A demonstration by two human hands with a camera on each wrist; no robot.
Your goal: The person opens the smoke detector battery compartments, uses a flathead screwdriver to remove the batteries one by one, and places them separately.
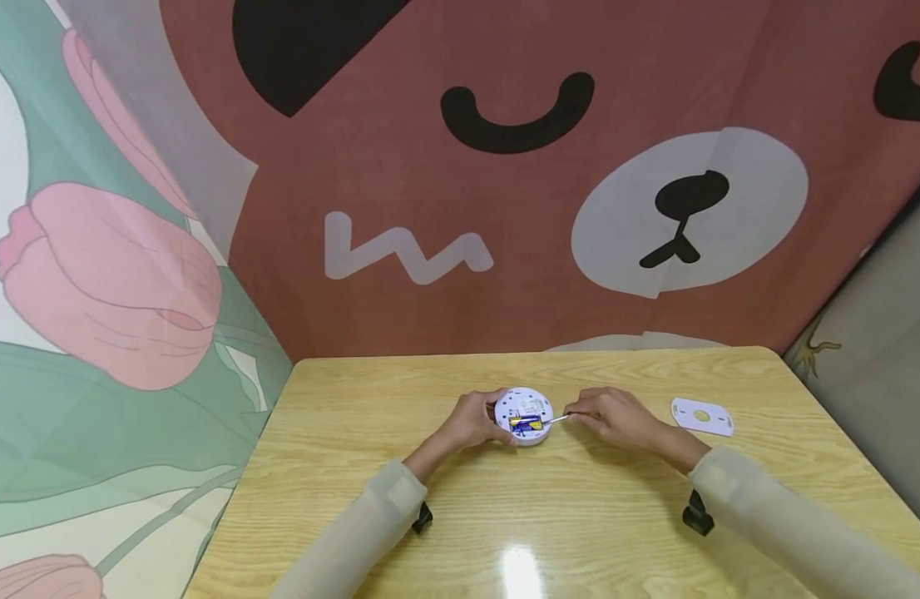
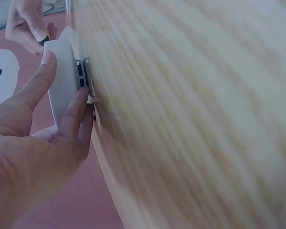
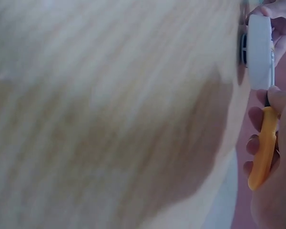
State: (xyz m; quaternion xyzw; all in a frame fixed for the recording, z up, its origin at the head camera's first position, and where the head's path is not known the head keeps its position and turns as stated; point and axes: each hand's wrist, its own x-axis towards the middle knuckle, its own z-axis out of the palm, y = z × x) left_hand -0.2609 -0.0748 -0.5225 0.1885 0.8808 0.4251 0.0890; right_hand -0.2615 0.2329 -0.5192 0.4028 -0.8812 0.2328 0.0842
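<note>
L hand (image 1: 475, 418) grips white disc (image 1: 516, 406), ctr frame; R hand (image 1: 613, 418) pinches orange-handled tool (image 3: 263, 152) nr battery (image 1: 525, 423). Prob best: brace disc, lever gently, w/o slipping.

Smooth plastic round device (image 1: 523, 408); metal-shafted screwdriver (image 3: 264, 153) has a smooth plastic handle; glossy wood-grain tabletop (image 1: 580, 516); matt cloth backdrop (image 1: 400, 183).

A small screened-off work nook is suggested. A wood-grain desk (image 1: 617, 516) is enclosed behind by a cartoon-bear hanging (image 1: 400, 183) and at left by a tulip-print hanging (image 1: 131, 291).
</note>
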